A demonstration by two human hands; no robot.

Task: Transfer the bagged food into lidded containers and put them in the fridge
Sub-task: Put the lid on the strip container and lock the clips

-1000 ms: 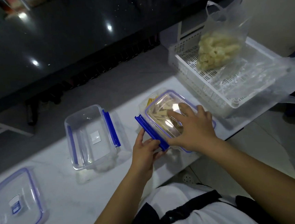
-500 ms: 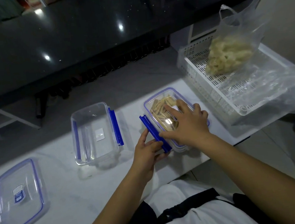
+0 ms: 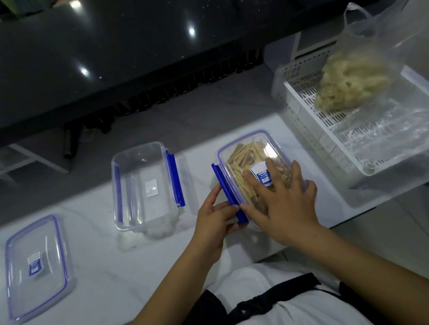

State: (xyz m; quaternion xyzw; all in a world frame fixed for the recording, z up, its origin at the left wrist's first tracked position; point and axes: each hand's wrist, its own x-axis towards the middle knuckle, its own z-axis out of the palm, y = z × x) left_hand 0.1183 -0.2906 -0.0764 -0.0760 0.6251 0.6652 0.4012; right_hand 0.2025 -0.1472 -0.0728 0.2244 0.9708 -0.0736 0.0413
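Now the right hand (image 3: 281, 198) presses flat on the filled container's lid (image 3: 253, 156) at frame centre; the left hand (image 3: 216, 214) pinches its blue clasp (image 3: 227, 189).

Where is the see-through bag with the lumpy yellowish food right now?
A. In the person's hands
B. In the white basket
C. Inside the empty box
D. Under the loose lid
B: the plastic bag of pale lumpy food sits in the white basket at the right, away from both hands.
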